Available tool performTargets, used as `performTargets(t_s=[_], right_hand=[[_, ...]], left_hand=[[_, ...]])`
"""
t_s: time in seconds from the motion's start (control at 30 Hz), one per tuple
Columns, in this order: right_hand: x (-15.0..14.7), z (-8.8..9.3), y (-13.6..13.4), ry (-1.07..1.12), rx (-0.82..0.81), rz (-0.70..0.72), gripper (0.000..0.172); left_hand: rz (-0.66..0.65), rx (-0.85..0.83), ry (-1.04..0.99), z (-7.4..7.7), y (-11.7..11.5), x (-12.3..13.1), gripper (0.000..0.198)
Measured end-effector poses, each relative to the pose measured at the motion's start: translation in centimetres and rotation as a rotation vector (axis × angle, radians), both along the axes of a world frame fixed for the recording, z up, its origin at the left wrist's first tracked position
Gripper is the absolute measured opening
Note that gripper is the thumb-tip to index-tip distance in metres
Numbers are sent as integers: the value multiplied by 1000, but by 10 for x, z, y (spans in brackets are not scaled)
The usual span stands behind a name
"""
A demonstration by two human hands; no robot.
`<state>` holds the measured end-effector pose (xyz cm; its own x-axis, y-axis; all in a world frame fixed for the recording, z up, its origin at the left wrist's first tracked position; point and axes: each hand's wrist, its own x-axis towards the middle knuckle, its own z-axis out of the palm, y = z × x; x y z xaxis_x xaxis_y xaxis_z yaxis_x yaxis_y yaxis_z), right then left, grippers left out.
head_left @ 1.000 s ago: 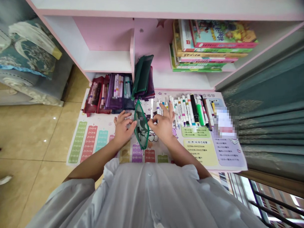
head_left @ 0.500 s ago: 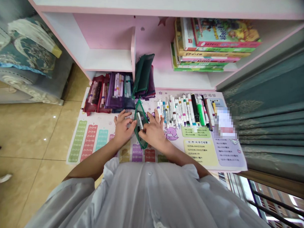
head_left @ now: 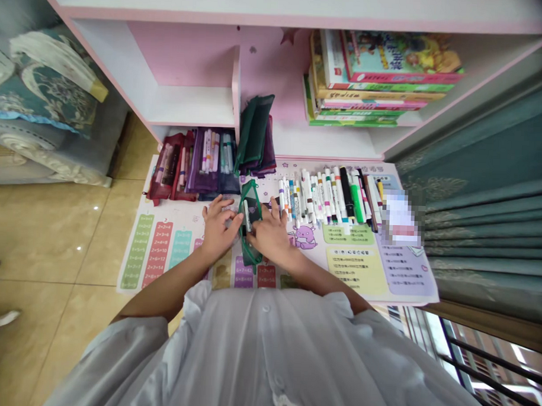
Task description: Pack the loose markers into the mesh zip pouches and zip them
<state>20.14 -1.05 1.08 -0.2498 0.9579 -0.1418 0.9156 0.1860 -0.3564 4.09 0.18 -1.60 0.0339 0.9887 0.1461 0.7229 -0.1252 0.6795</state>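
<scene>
Between my hands a green mesh zip pouch [head_left: 253, 255] lies with its mouth spread, and a white marker [head_left: 246, 209] shows inside it. My left hand [head_left: 219, 228] pinches the pouch's left edge near the thumb, its other fingers stretched toward the shelf. On the other side, my right hand [head_left: 272, 234] grips the right edge, with the thumb over the opening beside the marker and the fingers outside. The undersides of both grips are hidden. Right of my right hand lies a row of loose markers [head_left: 318, 199], mostly white, with a thick black marker [head_left: 346, 194] among them.
At the back left rest red pouches [head_left: 174, 170] and a purple pouch [head_left: 205, 165] holding markers. Folded green pouches [head_left: 256, 131] lean by the shelf divider [head_left: 236, 89]. Books [head_left: 377, 88] are stacked on the shelf. A blurred phone-like object [head_left: 401, 216] lies at the mat's right [head_left: 361, 271].
The marker in the pouch sits a little lower and more upright in view. My right hand has shifted slightly and the pouch's mouth has changed shape. My left hand is nearly still.
</scene>
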Motion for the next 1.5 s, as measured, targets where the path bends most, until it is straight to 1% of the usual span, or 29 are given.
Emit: performTargets(t_s=[0.1, 0.17, 0.27, 0.37, 0.47, 0.53, 0.63, 0.73, 0.93, 1.17, 1.3, 1.4, 1.5], right_hand=[[1, 0, -1, 62, 31, -16, 17], [5, 0, 0, 138, 95, -49, 18], [17, -3, 7, 230, 260, -163, 22], [36, -10, 18, 222, 394, -315, 23], [54, -21, 29, 155, 403, -428, 17], [62, -28, 33, 121, 386, -465, 13], [64, -35, 36, 92, 370, -450, 14], [60, -37, 37, 45, 343, -434, 14], [55, -37, 37, -57, 287, -396, 20], [51, -35, 39, -87, 219, -397, 21], [52, -37, 41, -95, 194, -369, 25], [52, -37, 40, -55, 203, -353, 26], [50, -32, 34, 10, 279, -365, 23]], left_hand=[[7, -6, 7, 1, 0, 1, 28], [9, -7, 3, 3, 0, 1, 28], [14, -7, -7, 4, 1, 0, 29], [23, -19, -11, 4, 1, 0, 29], [24, -21, -19, 3, 1, 0, 27], [23, -17, -21, 3, 1, 0, 27], [19, -24, -10, 4, 2, -1, 25], [22, -22, 2, 6, 3, -1, 25], [22, -23, 1, 8, 3, 0, 23], [22, -44, 16, 7, 3, -1, 23], [23, -39, 6, 6, 3, -1, 22], [28, -32, 7, 6, 3, -1, 22], [30, -34, 13, 6, 4, -1, 22]])
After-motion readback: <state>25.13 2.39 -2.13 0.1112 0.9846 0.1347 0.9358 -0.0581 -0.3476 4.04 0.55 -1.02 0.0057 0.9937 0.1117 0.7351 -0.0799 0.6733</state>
